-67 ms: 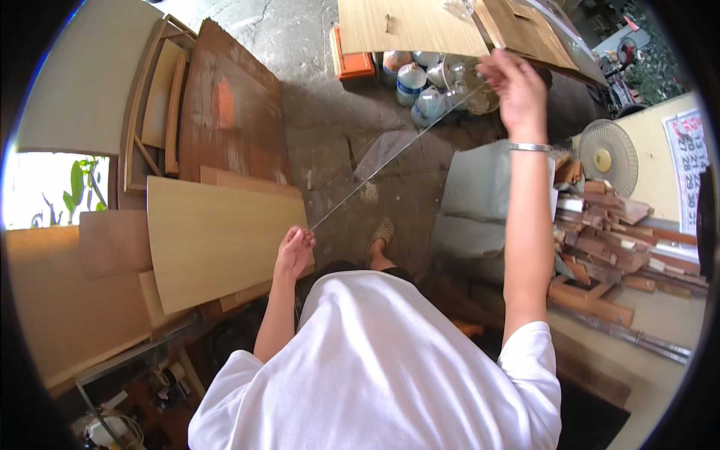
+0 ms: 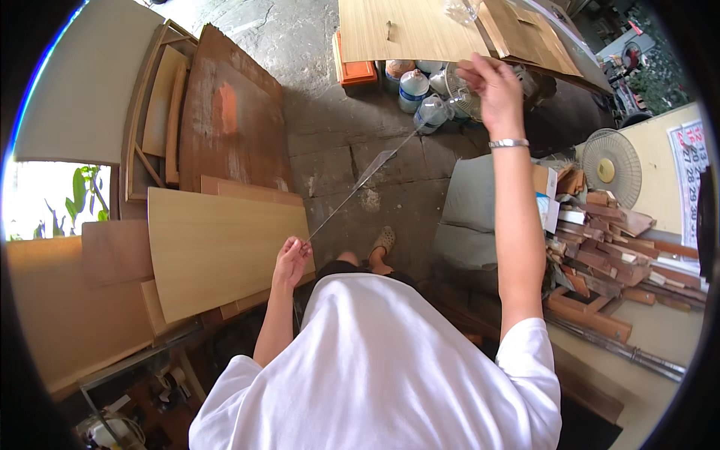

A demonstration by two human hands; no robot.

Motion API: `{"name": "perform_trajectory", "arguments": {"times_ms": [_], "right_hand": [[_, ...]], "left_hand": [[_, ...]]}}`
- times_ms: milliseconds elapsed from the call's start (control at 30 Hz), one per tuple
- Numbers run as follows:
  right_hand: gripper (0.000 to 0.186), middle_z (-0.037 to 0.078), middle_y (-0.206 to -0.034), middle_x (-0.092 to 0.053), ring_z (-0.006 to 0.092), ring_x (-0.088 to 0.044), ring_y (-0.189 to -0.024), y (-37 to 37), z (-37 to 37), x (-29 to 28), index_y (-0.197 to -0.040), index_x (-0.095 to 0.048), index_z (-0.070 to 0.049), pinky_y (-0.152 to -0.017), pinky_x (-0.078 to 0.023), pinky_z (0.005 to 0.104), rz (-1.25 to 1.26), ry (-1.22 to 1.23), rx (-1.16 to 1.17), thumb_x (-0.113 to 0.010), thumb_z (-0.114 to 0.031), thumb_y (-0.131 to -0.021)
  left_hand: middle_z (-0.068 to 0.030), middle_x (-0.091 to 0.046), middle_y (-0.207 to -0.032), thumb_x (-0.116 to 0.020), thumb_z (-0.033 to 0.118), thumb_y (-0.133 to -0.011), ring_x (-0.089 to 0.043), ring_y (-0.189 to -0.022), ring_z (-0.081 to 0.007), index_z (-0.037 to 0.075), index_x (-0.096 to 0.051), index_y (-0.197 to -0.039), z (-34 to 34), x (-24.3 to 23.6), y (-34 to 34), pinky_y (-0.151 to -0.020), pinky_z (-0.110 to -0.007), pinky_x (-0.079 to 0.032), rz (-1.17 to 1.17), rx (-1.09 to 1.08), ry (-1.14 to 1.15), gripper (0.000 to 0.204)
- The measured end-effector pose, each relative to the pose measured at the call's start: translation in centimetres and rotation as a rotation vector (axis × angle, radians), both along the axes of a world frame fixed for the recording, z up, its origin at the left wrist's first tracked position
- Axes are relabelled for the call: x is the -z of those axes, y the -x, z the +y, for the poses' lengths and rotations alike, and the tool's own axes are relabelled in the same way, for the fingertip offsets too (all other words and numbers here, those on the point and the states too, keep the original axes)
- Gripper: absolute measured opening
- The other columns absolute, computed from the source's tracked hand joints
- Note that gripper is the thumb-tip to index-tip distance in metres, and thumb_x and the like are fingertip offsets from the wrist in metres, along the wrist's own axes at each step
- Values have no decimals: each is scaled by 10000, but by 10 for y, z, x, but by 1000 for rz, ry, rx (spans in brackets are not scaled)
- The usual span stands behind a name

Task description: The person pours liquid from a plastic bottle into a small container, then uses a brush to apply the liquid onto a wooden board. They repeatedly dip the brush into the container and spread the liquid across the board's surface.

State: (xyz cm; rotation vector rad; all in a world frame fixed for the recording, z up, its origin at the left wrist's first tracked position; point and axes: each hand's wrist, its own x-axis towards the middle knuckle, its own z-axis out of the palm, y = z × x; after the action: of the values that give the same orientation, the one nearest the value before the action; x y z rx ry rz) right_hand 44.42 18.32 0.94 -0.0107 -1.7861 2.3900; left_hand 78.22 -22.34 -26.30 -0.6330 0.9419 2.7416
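Observation:
A thin, see-through plastic strip (image 2: pixel 377 168) runs slantwise over the floor between my hands, with a wider, film-like part near its middle. My left hand (image 2: pixel 292 262) pinches its near end, just above the edge of a pale wooden panel (image 2: pixel 225 244). Far off to the right, my right hand (image 2: pixel 498 97) is stretched out with bent fingers, toward which the strip runs. Its last stretch there fades against bottles and is hard to see. A metal band (image 2: pixel 509 142) circles my right wrist.
Large water bottles (image 2: pixel 413 91) and an orange box (image 2: pixel 355 69) stand below a wood-topped table (image 2: pixel 409 30). A brown board (image 2: pixel 232 112) leans at left. Right are a grey covered block (image 2: pixel 472 202), a fan (image 2: pixel 611 169) and piled wood offcuts (image 2: pixel 600 247).
My right hand has shifted slightly left and down. My left hand is slightly lower. The clear film between them has narrowed, and the view has tilted a little.

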Motion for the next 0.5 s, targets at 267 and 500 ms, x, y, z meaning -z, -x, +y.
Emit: {"name": "perform_trajectory", "arguments": {"times_ms": [267,500], "right_hand": [[143,154,-962,-741,233,-746,-835,169,-63,100,-1051,-586,-20,-720,-550,279,-234,117,-137,-656,-106,-960],[95,20,-938,-707,155,-726,-818,335,-112,165,-1006,-590,-105,-705,-491,260,-430,-156,-226,-661,-150,-963]], "left_hand": [[-29,-684,-991,-628,113,-993,-668,-993,-189,115,-622,-1037,8,16,61,-868,-345,-535,-168,-217,119,45],[-23,-687,-970,-661,121,-977,-664,-961,-168,114,-632,-1023,15,52,174,-821,-302,-542,-246,-363,109,55]]}}
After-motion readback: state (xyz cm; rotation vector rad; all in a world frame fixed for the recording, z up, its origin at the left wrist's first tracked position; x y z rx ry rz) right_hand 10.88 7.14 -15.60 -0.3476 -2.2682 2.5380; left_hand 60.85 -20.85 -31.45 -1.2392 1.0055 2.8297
